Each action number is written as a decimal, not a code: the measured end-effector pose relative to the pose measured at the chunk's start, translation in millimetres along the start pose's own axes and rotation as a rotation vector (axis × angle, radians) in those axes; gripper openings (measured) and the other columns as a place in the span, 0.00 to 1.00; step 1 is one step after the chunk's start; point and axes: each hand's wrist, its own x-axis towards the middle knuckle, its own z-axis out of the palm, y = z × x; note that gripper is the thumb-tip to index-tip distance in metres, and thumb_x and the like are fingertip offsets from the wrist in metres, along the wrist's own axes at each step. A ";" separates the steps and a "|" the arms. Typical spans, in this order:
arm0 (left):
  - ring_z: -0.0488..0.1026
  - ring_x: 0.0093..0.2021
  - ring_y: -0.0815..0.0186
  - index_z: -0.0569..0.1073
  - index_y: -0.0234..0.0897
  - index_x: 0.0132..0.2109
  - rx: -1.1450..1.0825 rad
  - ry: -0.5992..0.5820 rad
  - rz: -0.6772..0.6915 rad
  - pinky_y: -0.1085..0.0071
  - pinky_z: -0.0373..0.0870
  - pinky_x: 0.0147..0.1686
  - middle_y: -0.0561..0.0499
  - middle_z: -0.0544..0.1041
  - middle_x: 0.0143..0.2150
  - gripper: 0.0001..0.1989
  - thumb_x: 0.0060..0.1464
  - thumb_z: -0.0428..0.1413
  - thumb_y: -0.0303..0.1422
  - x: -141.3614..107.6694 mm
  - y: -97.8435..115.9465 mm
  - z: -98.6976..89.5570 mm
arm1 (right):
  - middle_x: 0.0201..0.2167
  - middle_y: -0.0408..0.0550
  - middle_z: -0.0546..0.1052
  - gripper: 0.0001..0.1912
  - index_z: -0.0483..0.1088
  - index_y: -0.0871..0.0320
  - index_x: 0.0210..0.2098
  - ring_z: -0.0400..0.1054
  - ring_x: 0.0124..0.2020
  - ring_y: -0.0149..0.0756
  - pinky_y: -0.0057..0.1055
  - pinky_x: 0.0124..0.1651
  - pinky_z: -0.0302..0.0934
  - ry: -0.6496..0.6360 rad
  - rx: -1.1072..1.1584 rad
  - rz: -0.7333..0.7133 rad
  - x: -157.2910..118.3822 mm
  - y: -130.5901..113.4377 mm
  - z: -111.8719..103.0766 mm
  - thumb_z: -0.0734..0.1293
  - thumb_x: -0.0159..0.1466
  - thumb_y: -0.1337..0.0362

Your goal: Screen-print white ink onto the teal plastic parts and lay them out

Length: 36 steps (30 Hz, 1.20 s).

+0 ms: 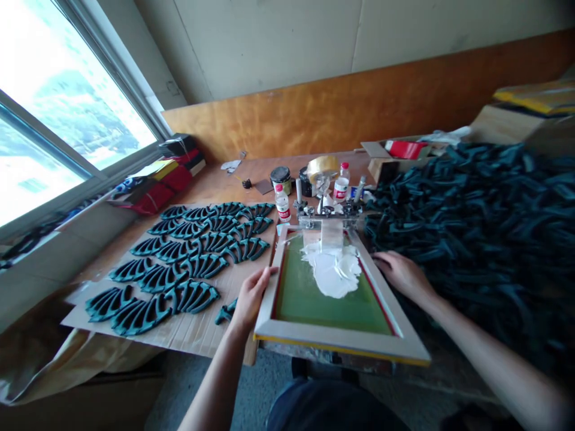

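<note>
A screen-printing frame (415, 347) with green mesh lies before me, a thick pool of white ink (335, 272) on its mesh. Its far end sits under a metal clamp (330, 219). My left hand (251, 299) is closed at the frame's left edge, fingertips against the rim. One dark green plastic piece (226, 312) lies beside that wrist, partly hidden by it. At the frame's right side my right hand (399, 272) has its fingers curled by the heap of dark green plastic pieces (471, 227); what they hold, if anything, is hidden.
Rows of fan-shaped green pieces (193, 263) cover cardboard (179, 341) on the left. Behind the frame stand red-capped bottles (283, 206), an ink can (281, 178) and a tape roll (322, 164). Cartons (512, 129) rise at the back right. A window (76, 90) is on the left.
</note>
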 end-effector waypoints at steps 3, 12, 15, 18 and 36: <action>0.75 0.34 0.63 0.59 0.37 0.66 0.083 0.016 -0.054 0.72 0.69 0.34 0.52 0.78 0.32 0.37 0.52 0.57 0.47 -0.8 -57.8 -0.1 | 0.49 0.54 0.70 0.21 0.66 0.58 0.55 0.67 0.46 0.44 0.36 0.47 0.65 0.098 0.000 -0.049 38.4 -24.5 -23.0 0.63 0.64 0.57; 0.77 0.38 0.60 0.61 0.41 0.65 0.344 0.096 -0.043 0.69 0.70 0.41 0.49 0.81 0.39 0.31 0.56 0.54 0.42 19.5 -115.6 3.7 | 0.34 0.48 0.74 0.08 0.69 0.59 0.35 0.66 0.39 0.38 0.30 0.40 0.59 -0.261 -0.119 -0.257 36.0 -100.5 11.0 0.61 0.60 0.75; 0.77 0.40 0.60 0.62 0.42 0.64 0.358 0.083 -0.035 0.68 0.70 0.43 0.49 0.80 0.41 0.30 0.56 0.53 0.43 19.5 -118.2 2.2 | 0.33 0.49 0.73 0.11 0.69 0.59 0.33 0.65 0.38 0.37 0.31 0.40 0.57 -0.286 -0.016 -0.464 3.3 -94.4 1.5 0.58 0.61 0.77; 0.77 0.42 0.60 0.62 0.41 0.64 0.378 0.081 -0.027 0.68 0.70 0.44 0.48 0.80 0.42 0.29 0.57 0.52 0.43 19.9 -120.7 2.0 | 0.31 0.47 0.73 0.10 0.69 0.58 0.31 0.64 0.36 0.37 0.32 0.39 0.56 -0.359 0.058 -0.615 -6.4 -89.1 -13.9 0.59 0.60 0.76; 0.75 0.31 0.63 0.58 0.35 0.65 0.134 -0.030 -0.074 0.70 0.70 0.32 0.51 0.78 0.32 0.39 0.51 0.56 0.49 8.9 -74.3 -0.5 | 0.42 0.45 0.75 0.28 0.60 0.44 0.61 0.70 0.40 0.37 0.30 0.40 0.63 -0.159 0.070 -0.217 68.9 -94.6 -30.8 0.68 0.62 0.57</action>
